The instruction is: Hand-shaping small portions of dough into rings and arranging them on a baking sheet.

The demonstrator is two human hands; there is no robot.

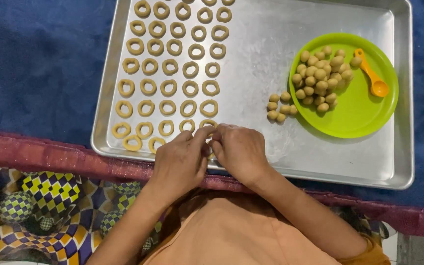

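My left hand (180, 159) and my right hand (241, 152) meet fingertip to fingertip over the near edge of a metal baking tray (251, 54). Between the fingers I pinch a small piece of tan dough (211, 140), mostly hidden. Rows of several dough rings (172, 68) fill the tray's left half, the nearest ring just beyond my fingers. A lime green plate (359, 108) at the tray's right holds a heap of dough balls (320, 78) and an orange measuring spoon (371, 73). Several loose dough balls (279, 105) lie on the tray beside the plate.
The tray rests on a dark blue cloth (35, 64) with a maroon border (50, 157) along the near side. A patterned yellow, purple and white fabric (40, 211) lies at lower left. My lap is covered in orange cloth (231, 235).
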